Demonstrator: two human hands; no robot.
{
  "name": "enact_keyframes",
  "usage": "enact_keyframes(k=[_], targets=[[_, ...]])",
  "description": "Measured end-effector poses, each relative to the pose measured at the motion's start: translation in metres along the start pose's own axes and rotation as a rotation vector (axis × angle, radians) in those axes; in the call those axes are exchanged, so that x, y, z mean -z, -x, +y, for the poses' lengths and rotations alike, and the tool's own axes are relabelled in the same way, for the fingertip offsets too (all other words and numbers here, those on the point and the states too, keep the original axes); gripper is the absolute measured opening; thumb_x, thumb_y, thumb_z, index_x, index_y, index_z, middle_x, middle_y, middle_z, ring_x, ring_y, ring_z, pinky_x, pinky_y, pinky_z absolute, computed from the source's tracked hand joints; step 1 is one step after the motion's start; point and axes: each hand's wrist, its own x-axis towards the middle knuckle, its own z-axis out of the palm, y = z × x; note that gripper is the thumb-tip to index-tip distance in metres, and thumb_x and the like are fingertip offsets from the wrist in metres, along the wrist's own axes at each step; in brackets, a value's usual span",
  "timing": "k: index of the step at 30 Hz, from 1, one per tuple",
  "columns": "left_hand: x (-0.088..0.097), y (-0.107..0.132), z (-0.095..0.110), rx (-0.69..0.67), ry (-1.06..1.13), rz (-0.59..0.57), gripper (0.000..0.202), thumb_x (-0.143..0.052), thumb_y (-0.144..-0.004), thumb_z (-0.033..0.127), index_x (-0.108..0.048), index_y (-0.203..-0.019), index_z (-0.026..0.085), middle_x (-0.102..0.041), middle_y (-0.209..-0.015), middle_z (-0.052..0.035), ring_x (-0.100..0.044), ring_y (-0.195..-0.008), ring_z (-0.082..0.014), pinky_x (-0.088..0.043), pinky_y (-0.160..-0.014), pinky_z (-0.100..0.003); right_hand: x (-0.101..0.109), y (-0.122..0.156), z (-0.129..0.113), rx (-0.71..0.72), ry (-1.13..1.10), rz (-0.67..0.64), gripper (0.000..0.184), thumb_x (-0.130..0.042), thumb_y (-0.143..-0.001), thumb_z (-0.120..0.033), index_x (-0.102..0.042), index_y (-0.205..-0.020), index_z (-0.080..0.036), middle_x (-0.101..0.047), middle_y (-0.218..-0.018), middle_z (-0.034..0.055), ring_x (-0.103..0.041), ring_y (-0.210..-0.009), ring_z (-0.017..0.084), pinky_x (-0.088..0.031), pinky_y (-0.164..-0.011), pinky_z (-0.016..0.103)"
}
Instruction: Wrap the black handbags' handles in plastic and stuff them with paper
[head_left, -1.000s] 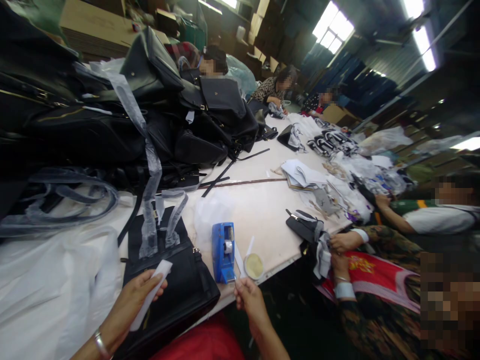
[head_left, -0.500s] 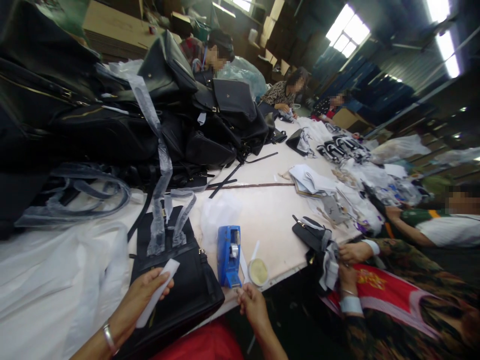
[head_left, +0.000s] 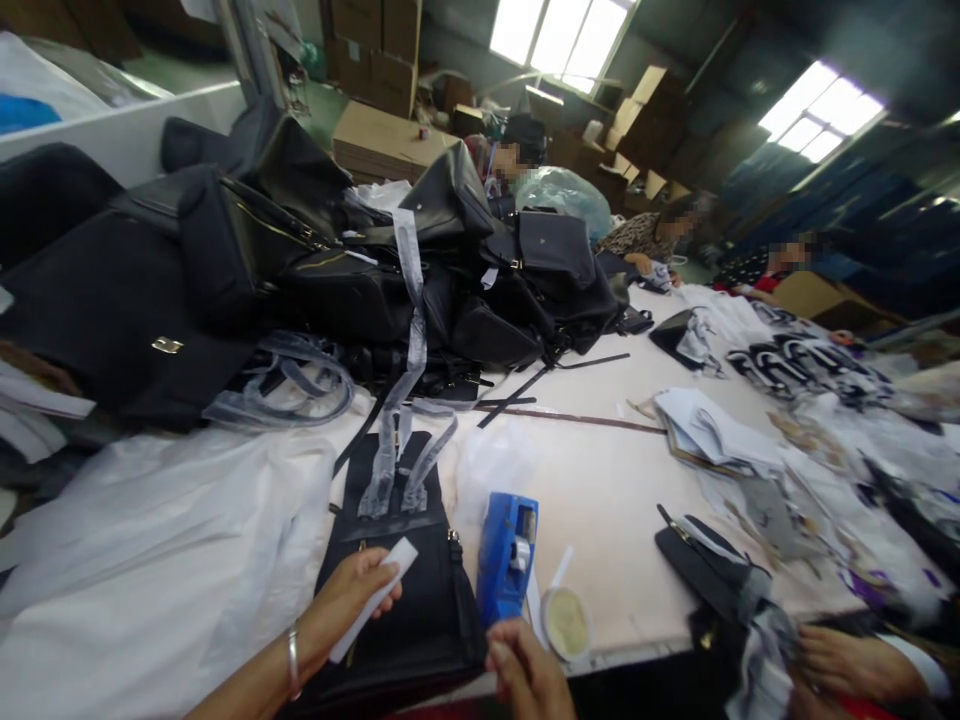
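Observation:
My left hand [head_left: 358, 600] is closed round a flat white strip [head_left: 375, 602], which slants up to the right between thumb and fingers. Under that hand lies a black backpack [head_left: 431, 585] with straps wrapped in clear plastic [head_left: 385, 455]. A blue tape dispenser [head_left: 496, 550] stands just right of the backpack, a small roll inside it. My right hand [head_left: 525, 668] is at the dispenser's near end with its fingers pinched together; what they hold, if anything, is hidden.
Black bags [head_left: 465, 320] are heaped behind. White plastic sheets [head_left: 165, 550] cover the left. A round tub [head_left: 566, 622] sits by the table's front edge. At right, a co-worker's hand [head_left: 855, 660] is beside a small black bag [head_left: 705, 565]. Papers [head_left: 712, 430] lie farther back.
The view has swung left, so everything appears farther right in the picture. My left hand keeps the white strip over the backpack. My right hand stays by the dispenser's near end, fingers still pinched.

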Motion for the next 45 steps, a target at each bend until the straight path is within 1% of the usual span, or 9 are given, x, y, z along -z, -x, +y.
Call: enact_keyframes(k=[4, 7, 10, 17, 25, 33, 35, 39, 45], targets=[[-0.002, -0.003, -0.005, -0.022, -0.067, 0.001, 0.035, -0.056, -0.081, 0.048, -0.058, -0.082, 0.013, -0.064, -0.068, -0.0026, -0.054, -0.055, -0.0126, -0.039, -0.053, -0.023, -0.04, -0.039, -0.071, 0.227, 0.021, -0.178, 0.019, -0.045, -0.091, -0.03, -0.062, -0.089, -0.022, -0.062, -0.074, -0.0009, -0.055, -0.063, 0.012, -0.04, -0.059, 0.02], [-0.003, -0.002, -0.009, -0.055, -0.081, 0.015, 0.036, -0.054, -0.081, 0.049, -0.059, -0.084, 0.014, -0.062, -0.066, -0.0014, -0.054, -0.054, -0.0127, -0.037, -0.051, -0.022, -0.06, -0.062, -0.09, 0.372, 0.085, -0.218, 0.017, -0.046, -0.089, -0.019, -0.063, -0.085, -0.021, -0.061, -0.075, -0.0019, -0.056, -0.069, 0.012, -0.04, -0.064, 0.02], [-0.004, 0.0, -0.009, -0.092, -0.104, 0.023, 0.037, -0.053, -0.082, 0.05, -0.059, -0.085, 0.014, -0.062, -0.066, -0.0011, -0.053, -0.055, -0.013, -0.036, -0.051, -0.022, -0.067, -0.071, -0.088, 0.419, 0.18, -0.216, 0.018, -0.046, -0.089, -0.016, -0.062, -0.085, -0.022, -0.062, -0.077, -0.0019, -0.058, -0.072, 0.012, -0.039, -0.066, 0.019], [-0.002, -0.001, -0.011, -0.107, -0.089, 0.007, 0.036, -0.052, -0.083, 0.05, -0.059, -0.085, 0.014, -0.06, -0.065, 0.0004, -0.052, -0.054, -0.0124, -0.035, -0.05, -0.022, -0.069, -0.07, -0.088, 0.446, 0.462, -0.168, 0.018, -0.048, -0.086, -0.011, -0.061, -0.088, -0.024, -0.064, -0.082, -0.001, -0.059, -0.076, 0.014, -0.037, -0.066, 0.02], [-0.003, -0.004, -0.009, -0.101, -0.129, -0.001, 0.037, -0.05, -0.084, 0.051, -0.059, -0.084, 0.015, -0.06, -0.066, 0.0006, -0.052, -0.055, -0.013, -0.034, -0.05, -0.022, -0.058, -0.075, -0.096, 0.271, 0.198, -0.228, 0.018, -0.048, -0.086, -0.012, -0.061, -0.079, -0.022, -0.064, -0.07, -0.0042, -0.059, -0.068, 0.011, -0.036, -0.06, 0.018], [-0.007, 0.003, -0.002, -0.093, -0.132, -0.019, 0.041, -0.053, -0.08, 0.055, -0.06, -0.085, 0.015, -0.059, -0.065, 0.0007, -0.051, -0.054, -0.0124, -0.035, -0.05, -0.022, -0.057, -0.075, -0.091, 0.364, 0.355, -0.185, 0.014, -0.051, -0.083, -0.012, -0.059, -0.08, -0.023, -0.064, -0.077, -0.0029, -0.059, -0.074, 0.013, -0.036, -0.064, 0.02], [-0.005, 0.003, -0.002, -0.098, -0.112, -0.041, 0.042, -0.054, -0.08, 0.056, -0.061, -0.086, 0.015, -0.06, -0.065, 0.0002, -0.051, -0.054, -0.0125, -0.035, -0.05, -0.022, -0.057, -0.077, -0.087, 0.367, 0.34, -0.188, 0.015, -0.051, -0.082, -0.011, -0.058, -0.087, -0.024, -0.063, -0.076, -0.0031, -0.06, -0.072, 0.014, -0.036, -0.063, 0.02], [0.002, 0.002, -0.001, -0.074, -0.065, -0.112, 0.041, -0.056, -0.08, 0.054, -0.062, -0.09, 0.015, -0.062, -0.064, -0.0006, -0.051, -0.052, -0.0119, -0.035, -0.049, -0.022, -0.058, -0.085, -0.076, 0.308, 0.223, -0.218, 0.037, -0.054, -0.077, -0.009, -0.047, -0.11, -0.023, -0.061, -0.068, -0.0055, -0.058, -0.063, 0.014, -0.037, -0.059, 0.021], [0.011, 0.007, 0.012, 0.001, 0.159, -0.156, 0.039, -0.062, -0.079, 0.05, -0.063, -0.087, 0.012, -0.061, -0.065, -0.0018, -0.049, -0.051, -0.0094, -0.035, -0.049, -0.02, -0.071, -0.091, -0.068, 0.27, 0.033, -0.19, 0.025, -0.054, -0.081, -0.012, -0.05, -0.103, -0.023, -0.062, -0.069, -0.0054, -0.06, -0.064, 0.013, -0.039, -0.061, 0.02]])
